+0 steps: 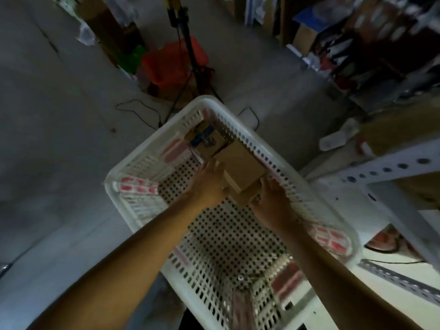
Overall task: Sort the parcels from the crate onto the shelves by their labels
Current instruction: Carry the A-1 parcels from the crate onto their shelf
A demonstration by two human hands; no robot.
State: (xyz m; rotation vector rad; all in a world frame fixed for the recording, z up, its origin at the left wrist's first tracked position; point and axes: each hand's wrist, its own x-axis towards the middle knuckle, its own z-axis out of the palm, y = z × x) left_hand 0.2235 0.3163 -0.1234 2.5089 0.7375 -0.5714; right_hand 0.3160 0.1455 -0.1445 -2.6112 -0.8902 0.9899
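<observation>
Crate (316, 208) is white perforated plastic, nearly emptied: only 2 parcels show inside, both at its far end, w/ the rest of the perforated bottom bare. The plain box (240, 170) is brown cardboard, lying against the crate's far right wall, one corner pointing toward the person. Left hand (209, 184) is on the box's left side, fingers laid along it & slightly bent; right hand (271, 194) is at the near right corner, fingers spread & reaching under or against the edge. Both look like they're clamping the box between them, but whether it's lifted off the bottom I can't tell, since the frame is blurred. Behind it, touching or just beside, sits the printed box (206, 139) w/ blue marks on top, untouched. No label readable on either. Shelf (390, 163), pale metal w/ punched holes, stands to the right of the crate; brown cartons on it, can't say if they're sorted ones. Judgement: task is late-stage, approx 2 parcels left. Left to do: lift the plain box out, read its label, shelve it, then same for the printed box.
</observation>
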